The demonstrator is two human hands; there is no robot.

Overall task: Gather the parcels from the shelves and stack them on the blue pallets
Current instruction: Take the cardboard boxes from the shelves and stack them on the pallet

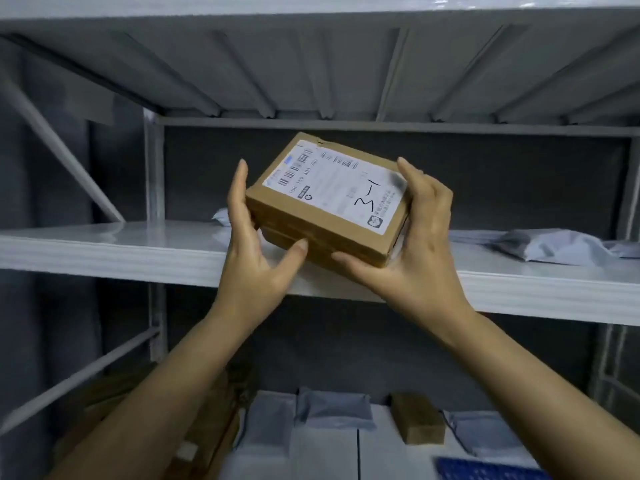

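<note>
Probably light, stiff parcel point(329, 202) over the front edge of the shelf point(104, 258).
Fingers of left hand point(256, 244) and right hand point(412, 244) grip its opposite ends.

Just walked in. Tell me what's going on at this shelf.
A person is holding a labelled cardboard parcel in both hands, the left hand against its left side and the right hand wrapped over its right edge. The parcel is tilted, at the level of the middle shelf. Further along that shelf lie grey mailer bags, and more parcels sit on the shelf below. Only a corner of a blue pallet shows at bottom right.
</note>
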